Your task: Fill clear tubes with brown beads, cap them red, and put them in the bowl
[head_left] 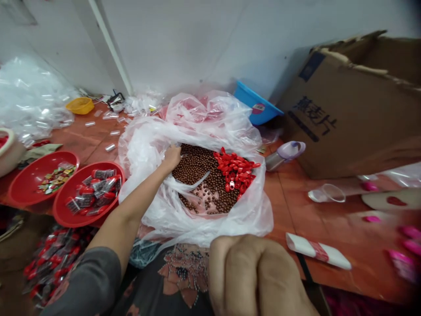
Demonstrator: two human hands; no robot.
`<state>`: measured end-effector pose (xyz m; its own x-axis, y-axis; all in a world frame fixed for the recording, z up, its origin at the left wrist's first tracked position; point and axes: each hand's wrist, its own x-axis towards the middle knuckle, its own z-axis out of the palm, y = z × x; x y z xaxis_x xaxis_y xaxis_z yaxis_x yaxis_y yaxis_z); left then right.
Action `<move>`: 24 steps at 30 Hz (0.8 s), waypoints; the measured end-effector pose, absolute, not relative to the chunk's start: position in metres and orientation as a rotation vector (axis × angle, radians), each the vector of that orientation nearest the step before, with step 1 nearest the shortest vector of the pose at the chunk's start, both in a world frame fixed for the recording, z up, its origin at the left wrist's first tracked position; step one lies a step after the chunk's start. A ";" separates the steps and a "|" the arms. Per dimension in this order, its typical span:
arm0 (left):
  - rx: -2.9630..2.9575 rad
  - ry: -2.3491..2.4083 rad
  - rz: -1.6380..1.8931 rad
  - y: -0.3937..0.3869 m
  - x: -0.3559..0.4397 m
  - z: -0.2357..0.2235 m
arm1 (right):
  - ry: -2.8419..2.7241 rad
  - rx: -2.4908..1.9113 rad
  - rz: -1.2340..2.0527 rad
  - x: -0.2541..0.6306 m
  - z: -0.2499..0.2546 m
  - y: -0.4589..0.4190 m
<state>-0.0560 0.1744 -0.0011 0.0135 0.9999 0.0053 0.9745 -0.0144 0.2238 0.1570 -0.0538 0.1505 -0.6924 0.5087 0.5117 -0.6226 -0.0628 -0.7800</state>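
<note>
Since the reddish tiled worktop (289, 197) is crowded on most sides, clearance around the large clear plastic bag (144, 175) at centre is limited. A cardboard carton (342, 118) stands at 2 o'clock with its flaps raised, and a blue basin (259, 109) sits at 12, behind the bag. Two red bowls lie at 9: the nearer red bowl (88, 219), holding wrapped packets, sits just beside the bag, and the farther red bowl (23, 184) holds coloured sweets. Open worktop is available from 3 to 4 o'clock, while the worktop edge runs close at 6. Principal risk: the bag's slack mouth could slump or tear under a hard pull, spilling the brown beads (197, 173) and red plastic caps (235, 171) lying together inside. Loose beads could then roll over the edge toward the heap of packets (49, 263) at 7. The left hand (171, 158) is at the bag's inner edge at 10 o'clock, its fingers (169, 153) hidden in part, so their grip cannot be determined. The right hand (256, 276) is a closed fist at 6; any contents are hidden.
</note>
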 end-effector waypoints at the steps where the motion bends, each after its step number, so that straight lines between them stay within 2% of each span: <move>1: 2.122 2.093 0.246 0.175 -0.059 -0.003 | -1.413 0.076 1.801 0.158 0.147 -0.055; 4: 2.125 2.093 0.263 0.178 -0.070 -0.005 | -1.333 -0.228 1.693 0.153 0.126 -0.055; 8: 2.079 2.134 0.311 0.182 -0.079 -0.003 | -1.376 -0.732 1.780 0.134 0.069 -0.043; 12: 1.941 2.205 0.643 0.172 -0.075 0.004 | -1.521 -0.930 1.649 0.123 0.010 -0.028; 15: 1.802 1.951 0.808 0.149 -0.065 0.010 | -1.636 -1.047 1.476 0.125 -0.014 -0.018; 20: 1.693 1.470 0.659 0.099 -0.053 0.005 | -1.720 -1.248 1.130 0.131 -0.025 0.000; 24: 1.887 1.472 0.530 0.090 -0.051 -0.007 | -1.861 -1.362 0.953 0.146 -0.031 0.020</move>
<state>-0.0507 0.0902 -0.0065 0.2788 0.9563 -0.0879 0.6808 -0.1323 0.7205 0.1458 0.0199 -0.0310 -0.2629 0.9620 0.0743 0.5018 0.2021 -0.8410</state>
